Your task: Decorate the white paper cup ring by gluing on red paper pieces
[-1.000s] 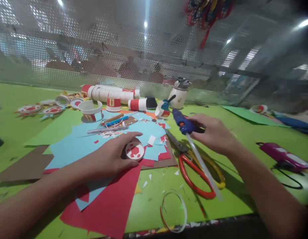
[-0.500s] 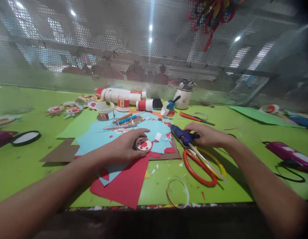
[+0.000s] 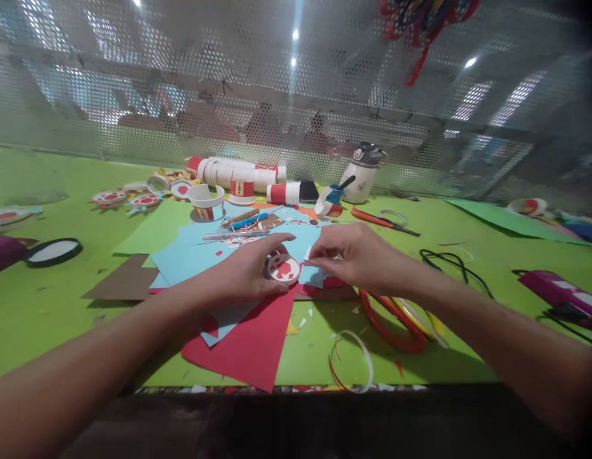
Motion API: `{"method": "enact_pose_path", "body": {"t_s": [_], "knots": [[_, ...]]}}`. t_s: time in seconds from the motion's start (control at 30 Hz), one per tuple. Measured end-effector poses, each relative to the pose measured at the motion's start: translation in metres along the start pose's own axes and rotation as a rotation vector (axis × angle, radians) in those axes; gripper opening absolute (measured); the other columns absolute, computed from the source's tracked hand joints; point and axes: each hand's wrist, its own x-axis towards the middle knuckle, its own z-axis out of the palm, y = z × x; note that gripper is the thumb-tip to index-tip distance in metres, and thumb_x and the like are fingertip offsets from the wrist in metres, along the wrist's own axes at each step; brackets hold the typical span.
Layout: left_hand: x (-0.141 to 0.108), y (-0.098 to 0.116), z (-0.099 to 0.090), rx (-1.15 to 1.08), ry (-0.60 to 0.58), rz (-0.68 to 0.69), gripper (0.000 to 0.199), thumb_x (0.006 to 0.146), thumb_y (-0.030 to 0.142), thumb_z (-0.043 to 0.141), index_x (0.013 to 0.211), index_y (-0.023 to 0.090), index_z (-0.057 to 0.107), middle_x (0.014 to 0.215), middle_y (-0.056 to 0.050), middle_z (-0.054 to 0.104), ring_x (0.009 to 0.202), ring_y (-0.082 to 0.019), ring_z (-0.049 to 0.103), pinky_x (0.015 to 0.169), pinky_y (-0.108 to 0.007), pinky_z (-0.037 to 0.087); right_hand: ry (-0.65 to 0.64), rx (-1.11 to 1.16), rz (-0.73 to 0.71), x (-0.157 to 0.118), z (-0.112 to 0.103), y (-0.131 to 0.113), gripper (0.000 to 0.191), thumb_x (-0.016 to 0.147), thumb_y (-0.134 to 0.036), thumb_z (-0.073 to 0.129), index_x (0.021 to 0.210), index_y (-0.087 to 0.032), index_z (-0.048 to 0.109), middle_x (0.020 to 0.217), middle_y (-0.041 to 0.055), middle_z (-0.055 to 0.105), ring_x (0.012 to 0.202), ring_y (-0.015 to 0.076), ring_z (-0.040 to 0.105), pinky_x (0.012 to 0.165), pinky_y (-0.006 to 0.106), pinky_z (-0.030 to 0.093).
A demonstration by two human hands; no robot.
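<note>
My left hand curls its thumb and fingers round a small round white cup base with red paper pieces in it. Just right of it, my right hand pinches a small white paper piece between thumb and fingertips. Under both hands lie light blue sheets and a red sheet. The red handle of a pair of scissors shows below my right wrist; the glue gun beside it is hidden by my hand.
Cut paper cups, pens and a white bottle stand or lie behind. Round decorated pieces are at the left. Further right are a cutter, a black cord and a purple device.
My right hand has let go of the blue glue gun, moved left and pinched the small white paper piece. My left hand still holds the cup base. The view has shifted slightly.
</note>
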Motion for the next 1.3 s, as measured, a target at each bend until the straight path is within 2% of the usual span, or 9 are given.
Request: {"method": "enact_pose_path", "body": {"t_s": [0.1, 0.2, 0.3, 0.5, 0.73, 0.93, 1.3], "knots": [[-0.002, 0.0, 0.003, 0.003, 0.021, 0.067, 0.072, 0.077, 0.031, 0.068, 0.14, 0.019, 0.035, 0.114, -0.01, 0.062, 0.1, -0.024, 0.059, 0.086, -0.038, 0.046, -0.003, -0.015, -0.039, 0.01, 0.018, -0.01, 0.015, 0.078, -0.007, 0.062, 0.077, -0.013, 0.076, 0.073, 0.0056, 0.071, 0.065, 0.0132, 0.058, 0.062, 0.025, 0.04], [-0.003, 0.004, 0.005, -0.002, 0.019, 0.06, 0.074, 0.075, 0.03, 0.069, 0.139, 0.018, 0.035, 0.115, -0.011, 0.062, 0.096, -0.024, 0.06, 0.082, -0.038, 0.047, -0.025, -0.032, -0.051, 0.013, 0.026, -0.014, 0.018, 0.075, -0.005, 0.065, 0.082, -0.014, 0.078, 0.073, 0.0053, 0.069, 0.062, 0.0124, 0.056, 0.058, 0.024, 0.037], [-0.003, 0.007, 0.006, -0.039, -0.004, 0.046, 0.068, 0.076, 0.029, 0.068, 0.136, 0.017, 0.039, 0.113, -0.011, 0.063, 0.093, -0.023, 0.062, 0.078, -0.036, 0.049, -0.055, -0.003, -0.072, 0.012, 0.028, -0.016, 0.019, 0.078, -0.008, 0.065, 0.088, -0.016, 0.078, 0.08, 0.0058, 0.068, 0.066, 0.0131, 0.058, 0.059, 0.024, 0.037], [-0.002, 0.004, 0.008, -0.017, 0.01, 0.069, 0.073, 0.073, 0.026, 0.068, 0.139, 0.018, 0.036, 0.119, -0.012, 0.062, 0.098, -0.024, 0.061, 0.082, -0.037, 0.049, -0.141, -0.025, -0.081, 0.009, 0.033, -0.013, 0.011, 0.08, -0.012, 0.065, 0.08, -0.016, 0.076, 0.083, 0.0066, 0.068, 0.068, 0.014, 0.058, 0.06, 0.025, 0.038], [-0.003, 0.007, 0.008, 0.0, -0.004, 0.048, 0.073, 0.072, 0.024, 0.068, 0.138, 0.017, 0.036, 0.121, -0.013, 0.063, 0.1, -0.025, 0.062, 0.084, -0.039, 0.049, -0.13, -0.012, -0.102, 0.008, 0.037, -0.01, 0.013, 0.081, -0.012, 0.064, 0.084, -0.017, 0.076, 0.089, 0.0079, 0.07, 0.076, 0.0172, 0.062, 0.064, 0.027, 0.04], [-0.003, 0.003, 0.009, -0.001, -0.002, 0.07, 0.071, 0.073, 0.026, 0.069, 0.137, 0.019, 0.037, 0.123, -0.012, 0.062, 0.103, -0.026, 0.061, 0.085, -0.038, 0.049, -0.14, -0.048, -0.119, 0.007, 0.037, -0.011, 0.016, 0.081, -0.009, 0.06, 0.074, -0.017, 0.072, 0.084, 0.0061, 0.068, 0.072, 0.0151, 0.058, 0.061, 0.026, 0.037], [-0.003, 0.005, 0.008, 0.005, -0.008, 0.057, 0.069, 0.074, 0.025, 0.067, 0.136, 0.019, 0.039, 0.123, -0.013, 0.062, 0.104, -0.027, 0.061, 0.085, -0.039, 0.048, -0.074, -0.166, -0.202, 0.005, 0.044, -0.008, 0.016, 0.079, -0.008, 0.06, 0.076, -0.017, 0.073, 0.081, 0.006, 0.065, 0.071, 0.0172, 0.055, 0.059, 0.028, 0.032]]}}
